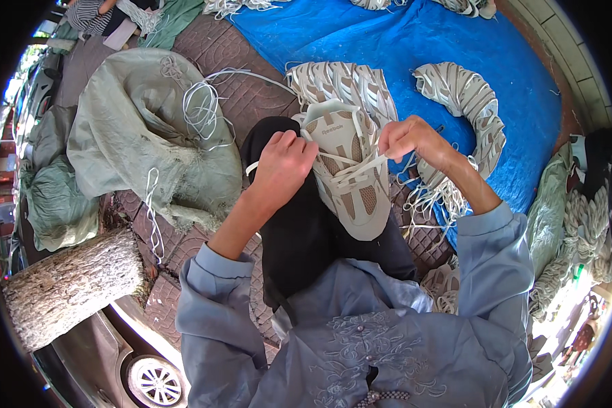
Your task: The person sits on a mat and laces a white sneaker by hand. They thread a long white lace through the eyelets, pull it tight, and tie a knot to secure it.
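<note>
A beige and white sneaker [358,223] rests on my lap, its toe pointing toward me and its tongue standing up at the far end. A pale flat shoelace [360,168] crosses its lower eyelet rows. My left hand [284,166] is closed at the shoe's left side, pinching the lace, and a short pale lace piece sticks out left of the hand. On the other side my right hand [415,143] pinches the lace, which runs taut from the fingers to the shoe. The fingertips' exact grip is partly hidden.
Curved rows of nested sneakers [479,102] lie on a blue tarp [523,143] ahead. At left a greenish sack [109,129] carries loose white laces [200,109]. A tree trunk [81,285] and a car wheel [155,381] are at lower left. Lace bundles [585,224] hang at right.
</note>
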`<state>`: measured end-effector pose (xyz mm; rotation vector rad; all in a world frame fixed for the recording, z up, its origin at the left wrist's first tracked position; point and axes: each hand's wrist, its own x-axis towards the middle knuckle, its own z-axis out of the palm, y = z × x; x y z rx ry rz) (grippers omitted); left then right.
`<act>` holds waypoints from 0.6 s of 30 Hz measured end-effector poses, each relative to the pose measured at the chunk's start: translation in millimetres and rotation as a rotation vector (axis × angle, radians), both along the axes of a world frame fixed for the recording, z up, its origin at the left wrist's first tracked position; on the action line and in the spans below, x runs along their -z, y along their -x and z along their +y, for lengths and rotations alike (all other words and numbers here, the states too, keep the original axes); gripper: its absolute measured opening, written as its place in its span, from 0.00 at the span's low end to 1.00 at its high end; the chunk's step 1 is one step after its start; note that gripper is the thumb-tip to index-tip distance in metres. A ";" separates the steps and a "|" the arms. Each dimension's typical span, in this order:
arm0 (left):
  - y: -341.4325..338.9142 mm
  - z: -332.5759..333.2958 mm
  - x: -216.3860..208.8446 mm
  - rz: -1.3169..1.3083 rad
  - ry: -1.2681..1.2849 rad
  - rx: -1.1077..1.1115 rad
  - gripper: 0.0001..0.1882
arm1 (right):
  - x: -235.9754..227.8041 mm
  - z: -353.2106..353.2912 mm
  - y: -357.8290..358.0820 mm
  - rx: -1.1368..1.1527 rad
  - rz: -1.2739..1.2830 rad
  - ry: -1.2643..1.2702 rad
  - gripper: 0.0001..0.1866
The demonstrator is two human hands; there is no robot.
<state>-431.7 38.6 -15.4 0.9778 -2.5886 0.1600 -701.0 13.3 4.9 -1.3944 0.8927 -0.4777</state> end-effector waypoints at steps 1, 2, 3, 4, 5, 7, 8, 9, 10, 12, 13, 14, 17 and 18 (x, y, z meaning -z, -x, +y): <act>-1.0 0.4 0.4 0.006 -0.002 0.000 0.09 | -1.1 1.7 -2.8 0.003 -0.020 -0.010 0.07; -1.6 0.8 0.9 0.014 -0.005 -0.001 0.09 | -2.8 5.0 -5.5 0.005 -0.038 -0.020 0.07; -2.0 1.2 1.7 0.048 0.008 0.009 0.09 | -5.1 9.3 -8.1 0.020 -0.039 -0.039 0.08; -2.1 1.4 2.4 0.038 -0.011 -0.008 0.09 | -7.8 12.5 -10.6 -0.031 -0.026 -0.036 0.08; -2.1 1.5 3.2 0.053 -0.014 -0.015 0.09 | -10.5 15.5 -13.5 -0.070 0.004 -0.040 0.08; -2.8 1.1 3.8 0.054 -0.012 -0.019 0.10 | -16.2 16.6 -17.8 -0.146 0.023 -0.138 0.08; -3.5 0.7 3.8 0.042 -0.009 -0.017 0.10 | -18.5 14.1 -18.8 -0.109 0.130 -0.133 0.08; -4.6 0.2 3.4 0.030 -0.013 -0.018 0.10 | -20.5 10.1 -18.5 -0.109 0.186 -0.126 0.07; -6.4 0.0 2.8 0.022 -0.001 -0.007 0.10 | -20.8 6.6 -18.0 -0.084 0.261 -0.099 0.07; -13.2 0.0 0.2 0.005 0.011 0.005 0.10 | -19.5 2.3 -14.1 -0.144 0.159 -0.100 0.08; -18.5 -0.3 -1.7 0.004 0.051 -0.013 0.09 | -17.0 2.4 -12.4 -0.140 0.109 -0.065 0.08; -25.6 -1.3 -4.0 0.003 0.091 -0.027 0.08 | -13.2 3.6 -11.8 -0.166 0.085 -0.052 0.08; -56.5 -2.6 -11.7 -0.007 0.170 -0.107 0.09 | 1.1 9.9 -16.6 -0.111 0.268 0.113 0.07; -70.3 -2.4 -14.0 -0.022 0.222 -0.161 0.09 | 6.4 11.9 -21.0 -0.073 0.385 0.158 0.07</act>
